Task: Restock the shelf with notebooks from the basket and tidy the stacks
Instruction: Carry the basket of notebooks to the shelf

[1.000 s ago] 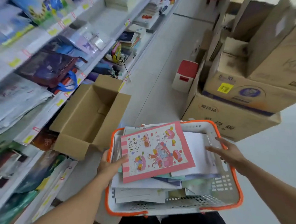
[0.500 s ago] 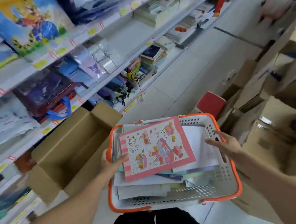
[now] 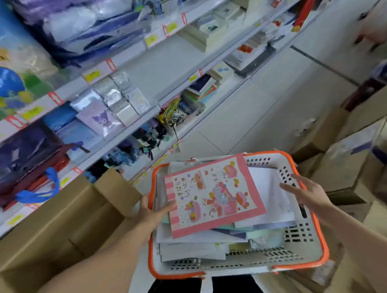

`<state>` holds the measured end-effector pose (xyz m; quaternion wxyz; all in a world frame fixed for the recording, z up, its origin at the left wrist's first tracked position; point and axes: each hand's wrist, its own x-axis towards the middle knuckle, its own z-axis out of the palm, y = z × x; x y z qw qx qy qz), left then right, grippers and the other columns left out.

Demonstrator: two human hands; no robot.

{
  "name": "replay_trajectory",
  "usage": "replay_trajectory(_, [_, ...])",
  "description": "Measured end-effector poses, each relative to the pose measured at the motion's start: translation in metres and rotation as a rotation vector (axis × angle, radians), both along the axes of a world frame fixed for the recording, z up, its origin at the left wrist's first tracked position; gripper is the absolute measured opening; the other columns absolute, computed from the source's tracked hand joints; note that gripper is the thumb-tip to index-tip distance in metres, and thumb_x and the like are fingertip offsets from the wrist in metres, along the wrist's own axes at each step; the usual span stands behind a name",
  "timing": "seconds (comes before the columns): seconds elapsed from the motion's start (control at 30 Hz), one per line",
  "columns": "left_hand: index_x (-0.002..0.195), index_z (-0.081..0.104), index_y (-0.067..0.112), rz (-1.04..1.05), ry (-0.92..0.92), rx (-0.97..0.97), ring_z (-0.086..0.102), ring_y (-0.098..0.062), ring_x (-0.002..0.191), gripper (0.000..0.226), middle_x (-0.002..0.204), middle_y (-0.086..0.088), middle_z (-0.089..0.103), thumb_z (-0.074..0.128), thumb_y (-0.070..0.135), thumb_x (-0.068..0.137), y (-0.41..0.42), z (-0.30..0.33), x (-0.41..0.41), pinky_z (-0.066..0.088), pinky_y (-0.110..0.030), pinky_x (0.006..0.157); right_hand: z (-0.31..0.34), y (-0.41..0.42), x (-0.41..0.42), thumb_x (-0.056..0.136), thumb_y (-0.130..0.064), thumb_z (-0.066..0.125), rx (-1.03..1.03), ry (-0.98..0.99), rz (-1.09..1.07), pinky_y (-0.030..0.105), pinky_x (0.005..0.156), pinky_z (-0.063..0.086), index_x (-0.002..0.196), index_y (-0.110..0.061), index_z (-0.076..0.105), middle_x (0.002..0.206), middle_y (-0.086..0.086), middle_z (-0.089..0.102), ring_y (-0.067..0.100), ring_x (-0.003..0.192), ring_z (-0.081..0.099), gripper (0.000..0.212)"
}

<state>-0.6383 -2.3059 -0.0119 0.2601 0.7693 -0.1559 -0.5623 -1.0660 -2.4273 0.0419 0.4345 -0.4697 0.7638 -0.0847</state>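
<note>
A white basket with an orange rim [image 3: 305, 250] sits low in front of me, full of notebooks and papers. On top lies a pink notebook with cartoon pictures [image 3: 213, 194]. My left hand [image 3: 154, 212] grips the basket's left rim, thumb touching the pink notebook's edge. My right hand [image 3: 307, 193] hovers over the basket's right rim with fingers spread and straight, holding nothing. White notebooks [image 3: 266, 194] lie under the pink one. The shelf [image 3: 140, 91] runs along the left, with stacked notebooks [image 3: 204, 87] further down.
An open cardboard box [image 3: 64, 222] stands on the floor left of the basket, against the shelf. More cardboard boxes [image 3: 357, 160] are piled on the right. Bags and packaged stationery [image 3: 109, 106] fill the left shelves. Tiled floor [image 3: 264, 102] stretches ahead down the aisle.
The view has swung left and up toward the shelves. The basket has stayed between my hands, and both hands keep their places at its rims.
</note>
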Motion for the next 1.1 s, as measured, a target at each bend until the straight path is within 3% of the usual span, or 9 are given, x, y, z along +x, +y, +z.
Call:
replay_trajectory(0.17, [0.146, 0.026, 0.032, 0.015, -0.083, 0.038, 0.051, -0.027, 0.123, 0.126, 0.142, -0.003, 0.046, 0.091, 0.061, 0.042, -0.077, -0.001, 0.000, 0.046, -0.045, 0.101, -0.021, -0.083, -0.005, 0.053, -0.080, 0.073, 0.058, -0.058, 0.039, 0.053, 0.104, 0.046, 0.138, -0.041, 0.050, 0.146, 0.000, 0.051, 0.029, 0.125, 0.056, 0.097])
replay_trajectory(0.3, [0.145, 0.031, 0.032, 0.049, -0.149, 0.077, 0.053, -0.026, 0.121, 0.136, 0.141, -0.003, 0.049, 0.085, 0.075, 0.028, -0.131, -0.007, 0.013, 0.048, -0.046, 0.100, -0.026, -0.153, 0.013, 0.064, -0.070, 0.075, 0.062, -0.049, 0.111, 0.052, 0.105, 0.046, 0.139, -0.037, 0.051, 0.148, 0.002, 0.048, 0.030, 0.125, 0.055, 0.086])
replay_trajectory(0.47, [0.145, 0.033, 0.028, 0.127, -0.173, 0.053, 0.053, -0.028, 0.121, 0.115, 0.139, -0.005, 0.051, 0.087, 0.062, 0.049, -0.179, -0.013, 0.029, 0.047, -0.040, 0.099, -0.029, -0.239, 0.049, 0.058, -0.078, 0.071, 0.095, -0.022, 0.219, 0.051, 0.104, 0.047, 0.136, -0.046, 0.049, 0.145, 0.003, 0.052, 0.027, 0.121, 0.058, 0.087])
replay_trajectory(0.53, [0.143, 0.033, 0.031, 0.152, -0.147, 0.044, 0.055, -0.027, 0.117, 0.114, 0.138, -0.004, 0.052, 0.086, 0.064, 0.047, -0.197, -0.022, 0.041, 0.049, -0.041, 0.097, -0.027, -0.265, 0.066, 0.058, -0.077, 0.069, 0.091, 0.000, 0.250, 0.051, 0.105, 0.046, 0.137, -0.045, 0.049, 0.146, 0.004, 0.051, 0.029, 0.124, 0.057, 0.087])
replay_trajectory(0.7, [0.134, 0.036, 0.035, 0.231, -0.119, 0.049, 0.059, -0.022, 0.100, 0.100, 0.128, -0.003, 0.056, 0.087, 0.058, 0.051, -0.230, -0.028, 0.056, 0.050, -0.028, 0.068, -0.041, -0.329, 0.094, 0.066, -0.070, 0.072, 0.135, 0.026, 0.320, 0.047, 0.103, 0.046, 0.137, -0.048, 0.047, 0.145, 0.004, 0.052, 0.030, 0.121, 0.059, 0.078])
replay_trajectory(0.83, [0.138, 0.032, 0.035, 0.310, -0.137, 0.075, 0.057, -0.027, 0.112, 0.107, 0.132, -0.001, 0.052, 0.088, 0.060, 0.050, -0.244, -0.026, 0.055, 0.052, -0.039, 0.089, -0.053, -0.376, 0.111, 0.067, -0.072, 0.069, 0.158, 0.025, 0.449, 0.046, 0.103, 0.046, 0.139, -0.044, 0.047, 0.143, 0.006, 0.054, 0.029, 0.119, 0.059, 0.080])
replay_trajectory(0.93, [0.136, 0.035, 0.032, 0.387, -0.169, 0.085, 0.055, -0.023, 0.111, 0.106, 0.131, 0.000, 0.053, 0.088, 0.061, 0.049, -0.248, -0.027, 0.044, 0.050, -0.038, 0.091, -0.062, -0.415, 0.131, 0.058, -0.076, 0.069, 0.167, 0.012, 0.506, 0.045, 0.100, 0.049, 0.136, -0.038, 0.053, 0.129, 0.011, 0.063, 0.030, 0.110, 0.064, 0.088])
replay_trajectory(1.0, [0.139, 0.036, 0.027, 0.452, -0.200, 0.102, 0.053, -0.023, 0.113, 0.105, 0.132, -0.002, 0.052, 0.088, 0.057, 0.052, -0.245, -0.028, 0.034, 0.048, -0.038, 0.092, -0.064, -0.435, 0.147, 0.066, -0.064, 0.076, 0.189, 0.004, 0.567, 0.046, 0.096, 0.052, 0.137, -0.033, 0.056, 0.117, 0.010, 0.067, 0.029, 0.096, 0.068, 0.080])
replay_trajectory(1.1, [0.138, 0.036, 0.028, 0.533, -0.164, 0.101, 0.051, -0.020, 0.114, 0.103, 0.133, 0.003, 0.049, 0.088, 0.057, 0.054, -0.245, -0.034, 0.021, 0.045, -0.037, 0.094, -0.070, -0.460, 0.164, 0.071, -0.055, 0.079, 0.212, 0.012, 0.646, 0.049, 0.100, 0.050, 0.138, -0.035, 0.053, 0.134, 0.010, 0.058, 0.032, 0.107, 0.064, 0.074])
